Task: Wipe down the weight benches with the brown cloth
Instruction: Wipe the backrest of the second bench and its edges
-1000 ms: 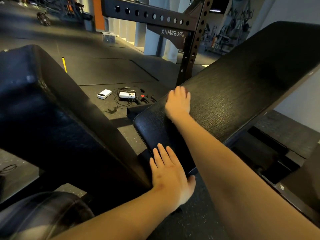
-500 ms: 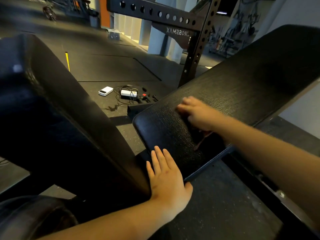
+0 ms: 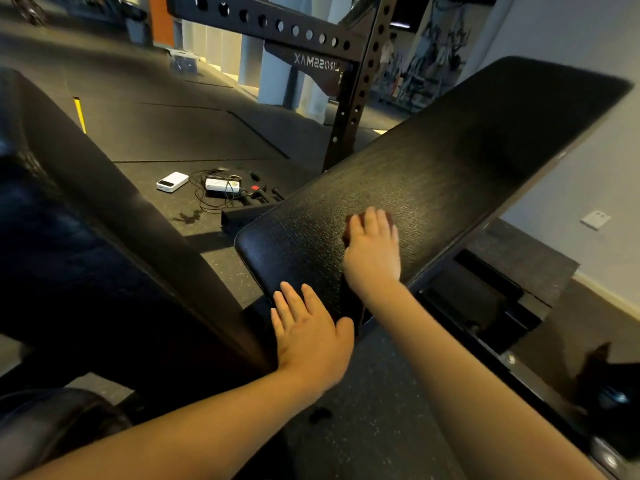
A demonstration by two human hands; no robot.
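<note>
A black textured incline bench pad (image 3: 450, 174) slopes up to the right. My right hand (image 3: 372, 251) lies flat on its lower part, fingers straight, pressing the brown cloth (image 3: 347, 233) against it. Only a dark reddish edge of the cloth shows by the fingers. My left hand (image 3: 308, 334) rests open and flat at the pad's lowest end, where it meets the seat. A second black padded bench (image 3: 86, 237) fills the left side.
A black perforated rack upright (image 3: 356, 98) stands behind the pad. On the rubber floor lie a white power bank (image 3: 172, 182) and a charger with tangled cables (image 3: 221, 185). A wall with a socket (image 3: 595, 220) is at the right. The bench frame (image 3: 485, 306) runs under the pad.
My right hand has slid with the cloth from the pad's left edge toward its right edge, then back toward the middle with fingers pointing up. My left hand has stayed in place.
</note>
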